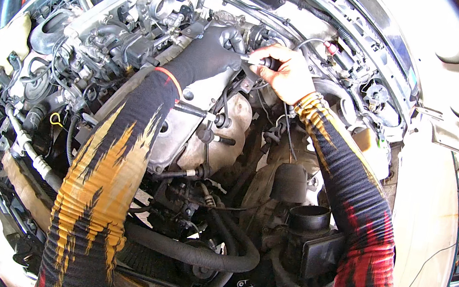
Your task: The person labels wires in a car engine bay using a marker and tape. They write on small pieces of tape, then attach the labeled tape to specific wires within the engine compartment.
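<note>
My left hand (219, 50), in a dark grey glove, is over the far end of the engine's metal cover (173, 141) with its fingers curled in. Close beside it, my bare right hand (287, 75) pinches a short black cylindrical piece (271, 63) with a pale, shiny end. That end points left and meets the gloved hand. Whatever lies inside the left fingers is hidden. Nearer to me, black leads with pale-banded connectors, one a plug-type connector (210, 116), lie across the metal cover.
Hoses and wiring crowd the engine bay on the left, with a yellow loop handle (57, 119) among them. A thick black hose (190, 250) crosses the front. A black round-mouthed duct (309, 219) stands at the right, by the pale fender (424, 232).
</note>
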{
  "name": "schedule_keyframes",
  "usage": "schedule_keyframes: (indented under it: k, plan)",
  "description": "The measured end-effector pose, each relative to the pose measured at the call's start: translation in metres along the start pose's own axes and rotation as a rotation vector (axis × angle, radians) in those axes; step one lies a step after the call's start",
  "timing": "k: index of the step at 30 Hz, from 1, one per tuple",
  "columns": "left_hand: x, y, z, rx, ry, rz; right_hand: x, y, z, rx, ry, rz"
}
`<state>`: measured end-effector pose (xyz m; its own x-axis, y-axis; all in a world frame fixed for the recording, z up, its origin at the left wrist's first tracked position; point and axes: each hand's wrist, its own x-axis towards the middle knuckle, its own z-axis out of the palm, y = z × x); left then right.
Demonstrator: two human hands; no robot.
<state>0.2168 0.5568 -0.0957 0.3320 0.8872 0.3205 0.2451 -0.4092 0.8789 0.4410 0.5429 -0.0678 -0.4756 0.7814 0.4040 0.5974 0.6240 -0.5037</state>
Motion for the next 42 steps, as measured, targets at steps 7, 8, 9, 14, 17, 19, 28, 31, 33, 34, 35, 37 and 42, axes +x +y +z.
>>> schedule_keyframes:
  k: [7,8,9,14,17,19,28,31,33,34,35,37,42]
  plan:
    - [-0.001,-0.004,0.002,-0.096,-0.027,0.013,-0.001,0.0,0.003,0.058,0.022,-0.05]
    - [0.0,-0.004,0.002,-0.091,-0.016,0.024,0.0,0.0,0.004,-0.004,0.034,0.022]
    - [0.0,-0.005,0.002,-0.144,-0.025,0.007,0.0,0.0,0.005,0.022,0.13,-0.039]
    - [-0.001,-0.003,-0.001,-0.164,-0.009,0.0,-0.001,-0.001,0.008,-0.072,0.211,-0.137]
    - [0.0,-0.001,-0.002,-0.118,-0.018,-0.113,-0.003,-0.001,0.012,0.017,0.216,-0.105]
    - [0.0,-0.001,-0.001,-0.125,-0.02,-0.112,-0.004,-0.002,0.013,-0.105,0.2,-0.16]
    - [0.005,-0.018,0.018,-0.027,0.038,0.248,-0.011,0.0,-0.011,-0.294,0.171,-0.074]
    - [0.003,-0.02,0.02,-0.176,0.054,0.291,-0.009,0.009,-0.016,-0.391,0.151,-0.033]
    - [0.006,-0.012,0.012,-0.196,0.212,0.3,-0.007,0.016,-0.016,-0.452,0.203,0.032]
    - [0.008,-0.004,0.005,-0.221,0.256,0.22,-0.005,0.02,-0.016,-0.423,0.218,0.148]
    - [0.01,0.006,-0.008,-0.108,0.281,0.234,-0.004,0.023,-0.015,-0.343,0.224,0.232]
    - [0.017,0.037,-0.039,0.05,0.26,0.236,-0.003,0.028,-0.013,-0.255,0.326,0.347]
    - [-0.022,0.148,-0.134,0.646,-0.028,0.371,0.0,0.022,-0.009,-0.326,0.361,0.235]
